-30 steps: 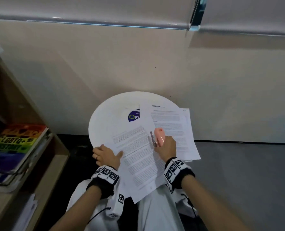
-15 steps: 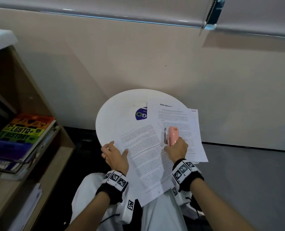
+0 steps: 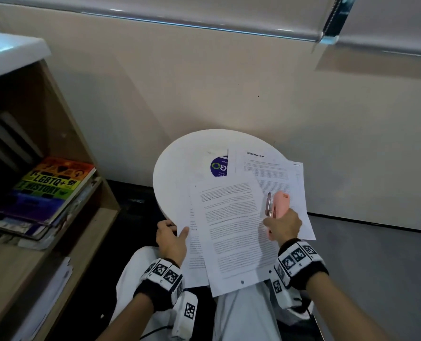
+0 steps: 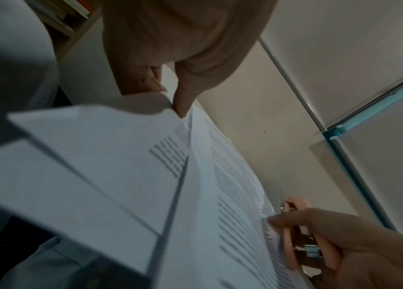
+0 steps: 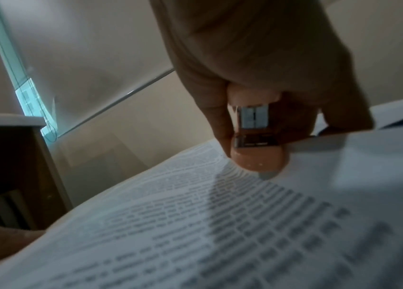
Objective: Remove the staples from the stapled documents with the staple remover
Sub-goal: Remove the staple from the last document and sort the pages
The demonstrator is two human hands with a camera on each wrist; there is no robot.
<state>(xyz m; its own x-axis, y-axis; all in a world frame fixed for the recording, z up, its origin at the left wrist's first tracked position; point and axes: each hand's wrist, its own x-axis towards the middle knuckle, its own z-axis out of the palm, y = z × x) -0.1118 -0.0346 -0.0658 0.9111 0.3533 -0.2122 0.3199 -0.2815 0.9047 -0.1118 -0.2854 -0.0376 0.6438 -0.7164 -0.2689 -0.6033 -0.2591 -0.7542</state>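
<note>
Head view: your right hand is curled round the pink staple remover, its metal end lying on the printed documents spread over the round white table and your lap. Your left hand pinches the documents' left edge, thumb on top. A book spine on the shelf reads "LGBTQ+ HISTORY" (page text too small to read).

Left wrist view: thumb and fingers clamp the sheet edge.

Right wrist view: fingers wrap the staple remover, pink tip touching the page.
</note>
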